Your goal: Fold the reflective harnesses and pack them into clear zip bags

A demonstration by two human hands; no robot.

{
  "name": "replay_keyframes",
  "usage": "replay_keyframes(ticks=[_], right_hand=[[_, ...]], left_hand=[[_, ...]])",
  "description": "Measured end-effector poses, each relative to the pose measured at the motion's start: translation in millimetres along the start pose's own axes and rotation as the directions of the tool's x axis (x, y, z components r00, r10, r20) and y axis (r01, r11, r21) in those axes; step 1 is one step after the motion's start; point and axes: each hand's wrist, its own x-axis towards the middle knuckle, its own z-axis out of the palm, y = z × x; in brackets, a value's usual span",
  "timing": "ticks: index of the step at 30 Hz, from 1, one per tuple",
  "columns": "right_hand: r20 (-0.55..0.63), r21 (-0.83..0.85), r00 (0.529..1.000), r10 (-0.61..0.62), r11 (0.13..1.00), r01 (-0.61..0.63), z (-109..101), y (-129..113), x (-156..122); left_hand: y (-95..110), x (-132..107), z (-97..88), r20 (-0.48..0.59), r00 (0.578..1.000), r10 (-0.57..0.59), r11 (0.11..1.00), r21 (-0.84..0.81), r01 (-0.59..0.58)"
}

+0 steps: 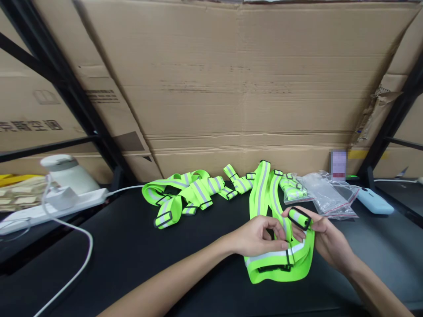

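Observation:
A neon-green reflective strap vest (260, 196) with silver stripes and black buckles hangs between my two hands, its lower loop over the black table (185, 273). My left hand (261, 235) is closed, with curled fingers and thumb at the straps in the middle; part of its grip is hidden. At the right side, my right hand (330, 240) pinches the strap just beside a black slide buckle (300, 218). More reflective straps (201, 191) lie loosely heaped behind and to the left. A clear bag with a folded reflective vest (294, 189) rests behind my hands.
Clear zip bags (330, 196) and a light blue device (375, 201) lie at the right. On the left are a white power strip (82, 199), its cable (90, 246) and a white bottle (71, 174). Cardboard (247, 88) and black frame posts (76, 105) stand behind.

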Motion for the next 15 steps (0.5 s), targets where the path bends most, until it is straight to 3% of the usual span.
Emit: replay_keyframes(ticks=[4, 8, 11, 15], right_hand=[[0.145, -0.316, 0.989, -0.017, 0.947, 0.063, 9, -7, -2], [0.359, -0.495, 0.933, -0.026, 0.842, 0.214, 28, -18, -1], [0.378, -0.507, 0.925, -0.026, 0.83, 0.231, 35, -16, -1], [0.342, -0.542, 0.94, -0.02, 0.813, 0.214, 32, -3, -3]], left_hand=[[-3, 3, 2.5, -0.083, 0.991, 0.107, 0.994, 0.012, -0.106], [-10, 2, 1.4, -0.156, 0.954, 0.255, 0.966, 0.005, -0.258], [-19, 3, 0.2, -0.226, 0.954, 0.198, 0.978, -0.024, -0.209], [-24, 10, 5.9, -0.355, 0.934, 0.04, 0.974, -0.196, -0.117]])
